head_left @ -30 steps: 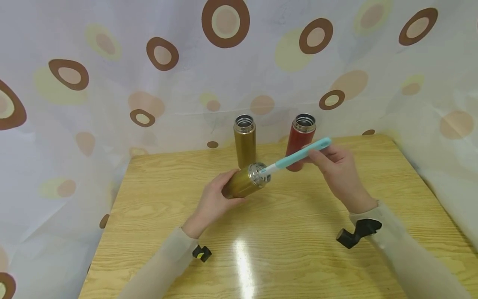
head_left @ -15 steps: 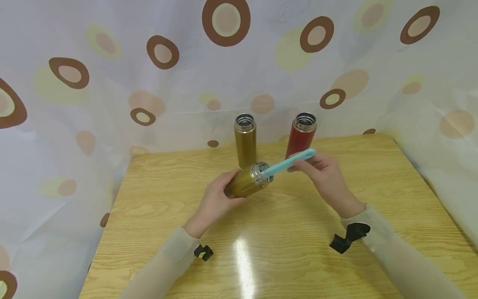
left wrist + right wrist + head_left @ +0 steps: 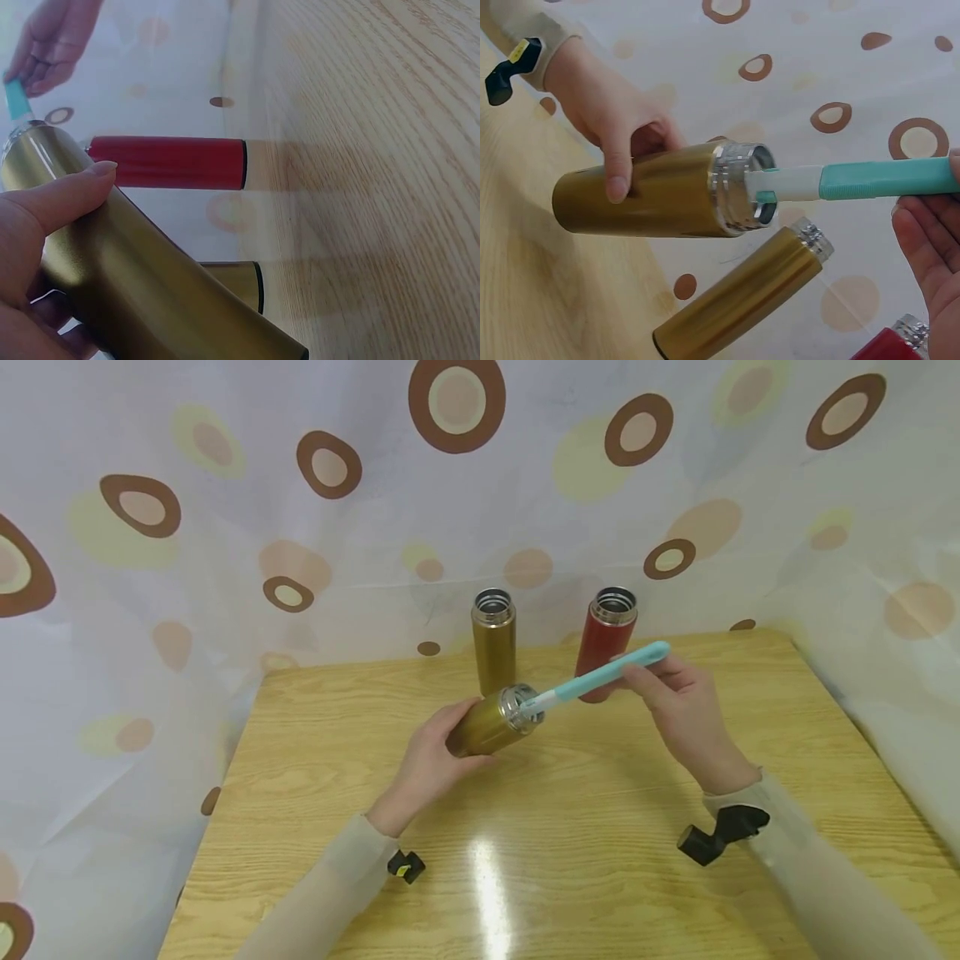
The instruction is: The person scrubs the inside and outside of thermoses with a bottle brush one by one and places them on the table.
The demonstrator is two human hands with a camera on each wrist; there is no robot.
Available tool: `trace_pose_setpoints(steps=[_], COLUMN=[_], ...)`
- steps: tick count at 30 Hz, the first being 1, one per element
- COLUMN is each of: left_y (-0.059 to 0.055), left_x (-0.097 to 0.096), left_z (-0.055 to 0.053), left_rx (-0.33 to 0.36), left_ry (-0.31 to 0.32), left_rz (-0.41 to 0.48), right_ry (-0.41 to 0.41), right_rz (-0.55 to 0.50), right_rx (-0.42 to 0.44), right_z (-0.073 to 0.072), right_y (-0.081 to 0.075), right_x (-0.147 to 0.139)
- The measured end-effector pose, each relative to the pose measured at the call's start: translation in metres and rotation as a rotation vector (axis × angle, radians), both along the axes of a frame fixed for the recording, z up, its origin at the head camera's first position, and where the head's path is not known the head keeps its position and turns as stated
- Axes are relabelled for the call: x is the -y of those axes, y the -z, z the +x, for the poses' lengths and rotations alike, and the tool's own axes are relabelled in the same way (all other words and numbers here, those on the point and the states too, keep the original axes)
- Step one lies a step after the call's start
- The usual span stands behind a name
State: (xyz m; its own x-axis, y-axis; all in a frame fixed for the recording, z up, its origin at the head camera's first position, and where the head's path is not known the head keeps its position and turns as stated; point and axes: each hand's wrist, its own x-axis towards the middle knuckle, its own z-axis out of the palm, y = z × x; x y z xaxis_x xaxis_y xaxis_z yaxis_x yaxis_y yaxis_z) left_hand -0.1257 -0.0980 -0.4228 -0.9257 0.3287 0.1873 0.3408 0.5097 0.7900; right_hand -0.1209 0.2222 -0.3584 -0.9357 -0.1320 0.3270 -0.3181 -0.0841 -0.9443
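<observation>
My left hand [image 3: 429, 762] grips a gold thermos flask [image 3: 486, 727] round its body, tilted with its open steel mouth towards the right. In the right wrist view the thumb lies across the gold flask [image 3: 649, 191]. My right hand [image 3: 686, 718] pinches the teal handle of a bottle brush [image 3: 600, 677]. Its white neck enters the flask's mouth, and the far end is hidden inside. The left wrist view shows the same flask [image 3: 142, 262] close up, with the teal handle [image 3: 16, 101] at its mouth.
Behind the held flask stands a second gold flask [image 3: 495, 652], upright and uncapped. A red flask [image 3: 602, 643], also uncapped, stands to its right, partly behind the right hand. The wooden table [image 3: 585, 860] ends at a patterned curtain [image 3: 375, 552] at the back.
The right hand pushed the brush deeper into the flask half a second ago, then drew back right and up, so the white neck shows again. The left hand has barely shifted.
</observation>
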Motion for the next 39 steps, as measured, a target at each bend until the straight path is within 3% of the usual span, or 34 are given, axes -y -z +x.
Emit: trace_pose_setpoints(steps=[4, 16, 22, 30, 39], left_y=[0.0, -0.006, -0.007, -0.008, -0.006], left_x=[0.002, 0.003, 0.004, 0.005, 0.009], left_z=[-0.001, -0.002, -0.004, -0.002, -0.003], left_rx=[-0.022, -0.026, -0.023, -0.056, -0.041], left_ry=[0.011, 0.04, 0.046, 0.055, 0.049], left_rz=[0.004, -0.027, -0.03, -0.046, -0.037], right_ry=[-0.005, 0.094, 0.135, 0.184, 0.21], right_rz=[-0.09, -0.162, -0.24, -0.248, -0.239], right_rx=[-0.042, -0.137, -0.104, -0.027, -0.013], right_z=[0.0, 0.003, 0.003, 0.004, 0.003], right_y=[-0.003, -0.009, -0.013, -0.02, -0.023], right_x=[-0.006, -0.009, -0.007, -0.006, -0.003])
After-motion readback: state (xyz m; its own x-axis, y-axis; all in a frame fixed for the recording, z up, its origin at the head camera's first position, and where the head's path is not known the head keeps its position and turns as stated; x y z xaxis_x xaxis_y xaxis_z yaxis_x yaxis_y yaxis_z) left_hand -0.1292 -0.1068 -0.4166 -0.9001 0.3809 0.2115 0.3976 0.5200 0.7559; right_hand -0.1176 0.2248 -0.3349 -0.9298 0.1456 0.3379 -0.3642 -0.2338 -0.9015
